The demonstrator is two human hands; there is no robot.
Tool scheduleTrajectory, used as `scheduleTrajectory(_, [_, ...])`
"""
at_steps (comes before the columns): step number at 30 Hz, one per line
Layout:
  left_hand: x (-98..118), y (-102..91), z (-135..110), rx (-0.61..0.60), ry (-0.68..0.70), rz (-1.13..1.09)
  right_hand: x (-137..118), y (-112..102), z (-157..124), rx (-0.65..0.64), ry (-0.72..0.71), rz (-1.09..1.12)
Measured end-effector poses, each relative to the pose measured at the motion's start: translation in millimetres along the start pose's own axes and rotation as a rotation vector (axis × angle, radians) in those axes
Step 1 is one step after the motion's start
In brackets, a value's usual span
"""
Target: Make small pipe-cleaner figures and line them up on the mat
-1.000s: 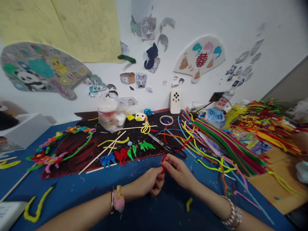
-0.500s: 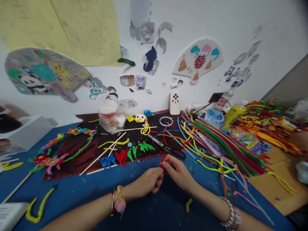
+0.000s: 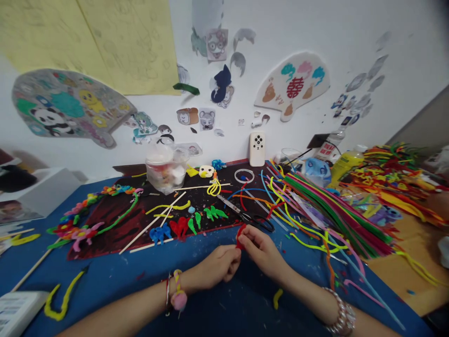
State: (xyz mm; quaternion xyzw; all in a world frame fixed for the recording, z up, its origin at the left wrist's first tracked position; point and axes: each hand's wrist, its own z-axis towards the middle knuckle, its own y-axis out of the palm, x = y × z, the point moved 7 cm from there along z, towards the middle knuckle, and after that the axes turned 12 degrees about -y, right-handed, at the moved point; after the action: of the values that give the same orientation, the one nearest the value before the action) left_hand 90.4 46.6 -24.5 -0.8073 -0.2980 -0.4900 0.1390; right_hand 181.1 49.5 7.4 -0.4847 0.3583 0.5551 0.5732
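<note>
My left hand (image 3: 218, 267) and my right hand (image 3: 261, 252) both pinch a bent red pipe cleaner (image 3: 240, 236). It is right in front of me at 12 o'clock, and my hands are almost touching. Just past my right hand, at 1 o'clock, scissors (image 3: 245, 214) lie on a black mat (image 3: 115, 220). A big pile of pipe cleaners (image 3: 336, 210) sits at 2 o'clock.

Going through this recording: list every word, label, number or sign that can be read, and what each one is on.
"囍" in red on the cream fan-shaped paper cut-out on the wall.
Red print on the white carton by the clear plastic bottle: too blurred to read.
Printed lines on the white booklet: too blurred to read.
</note>
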Motion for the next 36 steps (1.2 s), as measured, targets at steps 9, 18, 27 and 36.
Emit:
scheduleTrajectory(9, [1.4,0.6,1.4,-0.005,-0.035,-0.079,2.1,-1.5,0.2,0.015,0.035,-0.001])
scheduleTrajectory(18, [8.2,-3.1,8.8,-0.048,0.007,-0.115,5.2,-2.1,1.4,-0.040,0.059,0.048])
scheduleTrajectory(27, [6.4,-8.6,7.2,0.044,0.011,-0.073,27.2,-11.4,2.6,-0.102,0.303,0.188])
scheduleTrajectory(36, [5.7,-26.2,11.3,0.240,0.091,-0.125,12.4,-38.0,11.0,-0.259,0.183,-0.036])
